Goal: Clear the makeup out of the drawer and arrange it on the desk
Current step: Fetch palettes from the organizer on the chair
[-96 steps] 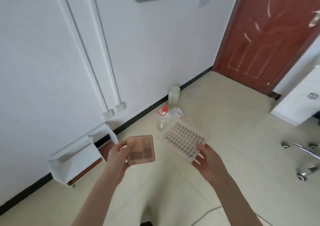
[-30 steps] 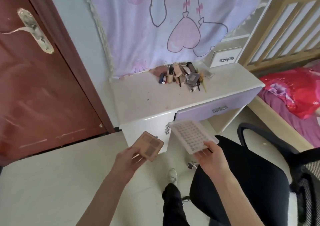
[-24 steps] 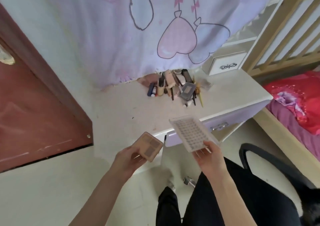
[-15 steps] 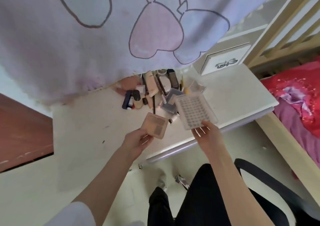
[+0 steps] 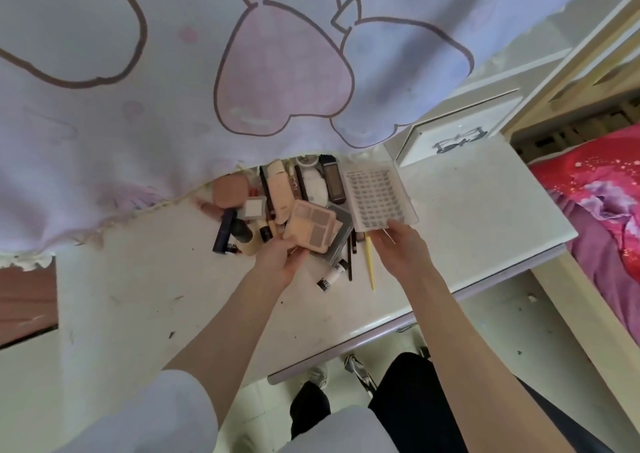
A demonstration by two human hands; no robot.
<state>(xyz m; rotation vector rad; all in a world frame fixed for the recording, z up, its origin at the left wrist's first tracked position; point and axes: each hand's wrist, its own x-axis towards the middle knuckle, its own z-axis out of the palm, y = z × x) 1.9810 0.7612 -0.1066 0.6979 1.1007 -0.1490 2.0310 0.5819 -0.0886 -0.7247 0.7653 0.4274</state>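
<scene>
Gripping the near corner of an eyeshadow palette (image 5: pixel 312 225), the left hand (image 5: pixel 280 257) holds it over the makeup pile (image 5: pixel 277 196). The right hand (image 5: pixel 401 248) pinches the near edge of a clear lash tray (image 5: pixel 375 198), beside the pile above the desk (image 5: pixel 467 210).

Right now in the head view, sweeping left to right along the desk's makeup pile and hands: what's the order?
Dark blue tube → round peach compact → left hand holding the eyeshadow palette → lash tray held by the right hand → small white drawer box.
</scene>
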